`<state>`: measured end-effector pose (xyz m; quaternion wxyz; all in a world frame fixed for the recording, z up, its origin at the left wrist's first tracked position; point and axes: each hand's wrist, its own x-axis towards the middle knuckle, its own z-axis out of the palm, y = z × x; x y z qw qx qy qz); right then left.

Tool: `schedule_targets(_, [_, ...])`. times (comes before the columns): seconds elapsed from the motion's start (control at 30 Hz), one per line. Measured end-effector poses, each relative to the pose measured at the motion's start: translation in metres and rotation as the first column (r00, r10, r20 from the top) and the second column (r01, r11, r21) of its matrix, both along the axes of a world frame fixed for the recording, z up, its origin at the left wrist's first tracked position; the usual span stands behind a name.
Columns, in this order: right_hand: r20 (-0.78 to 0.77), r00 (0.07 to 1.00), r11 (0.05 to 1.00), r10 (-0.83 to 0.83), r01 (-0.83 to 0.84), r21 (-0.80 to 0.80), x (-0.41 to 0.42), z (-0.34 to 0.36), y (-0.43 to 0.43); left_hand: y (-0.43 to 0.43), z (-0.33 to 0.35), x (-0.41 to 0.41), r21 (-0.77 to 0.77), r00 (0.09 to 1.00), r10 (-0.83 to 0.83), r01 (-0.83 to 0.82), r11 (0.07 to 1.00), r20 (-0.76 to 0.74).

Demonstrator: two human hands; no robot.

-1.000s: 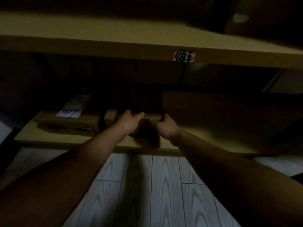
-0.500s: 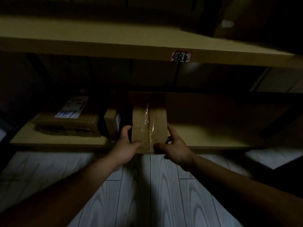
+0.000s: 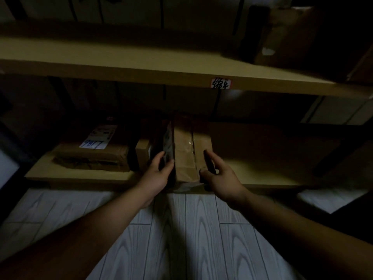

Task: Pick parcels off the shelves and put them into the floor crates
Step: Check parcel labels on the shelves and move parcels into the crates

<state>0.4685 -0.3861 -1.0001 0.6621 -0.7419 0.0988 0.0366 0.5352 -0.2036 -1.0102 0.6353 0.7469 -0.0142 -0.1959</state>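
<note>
A tall brown cardboard parcel with clear tape down its middle stands at the front edge of the lowest shelf, overhanging it slightly. My left hand presses its left side, thumb on the front. My right hand grips its right side, fingers wrapped around the edge. No crate is in view.
A flat parcel with a white label lies at the left of the same shelf, and a small box stands beside my left hand. The upper shelf with a handwritten tag hangs overhead. Grey wood-pattern floor lies below.
Both hands reached deep into the shelf, took the tall parcel and pulled it forward to the shelf's front edge. It has turned slightly, showing its darker left side.
</note>
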Motion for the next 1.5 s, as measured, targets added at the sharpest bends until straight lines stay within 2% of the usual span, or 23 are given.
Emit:
schedule_targets(0.13, [-0.050,0.999,1.000,0.022,-0.023,-0.020,-0.002,0.001,0.005,0.001,0.008,0.000,-0.082,0.999,0.025,-0.028,0.996,-0.039])
schedule_targets(0.27, [-0.051,0.999,0.990,0.015,-0.022,-0.140,0.003,-0.002,0.009,-0.005,0.012,-0.003,-0.095,0.998,0.048,-0.051,0.994,-0.030])
schedule_targets(0.37, [-0.042,0.999,0.996,0.029,-0.032,-0.077,0.004,0.005,0.006,-0.008,0.023,-0.010,-0.058,0.998,0.016,-0.013,0.998,0.061])
schedule_targets(0.5, [-0.055,0.998,1.000,0.016,-0.016,-0.001,0.000,0.011,-0.002,-0.007,0.031,-0.013,0.088,0.982,-0.014,-0.003,0.996,0.190])
schedule_targets(0.77, [0.017,0.998,0.991,-0.061,0.059,0.121,-0.008,0.014,0.000,0.004,0.033,-0.019,0.000,0.975,-0.128,0.130,0.992,0.180])
schedule_targets(0.9, [0.117,0.991,0.997,-0.063,0.058,0.040,-0.018,0.012,0.002,0.007,0.034,-0.035,-0.023,0.958,-0.124,0.135,0.991,0.259])
schedule_targets(1.03, [0.205,0.975,0.996,-0.080,0.089,-0.032,-0.028,0.007,0.006,0.007,0.032,-0.047,-0.052,0.952,-0.127,0.147,0.988,0.277])
schedule_targets(1.33, [0.205,0.973,0.994,-0.108,0.112,-0.008,-0.021,0.009,0.007,-0.001,0.034,-0.044,-0.085,0.963,-0.101,0.126,0.988,0.250])
schedule_targets(1.5, [0.170,0.977,0.990,-0.131,0.137,-0.020,-0.018,0.003,0.007,-0.003,0.030,-0.040,-0.052,0.965,-0.110,0.125,0.991,0.237])
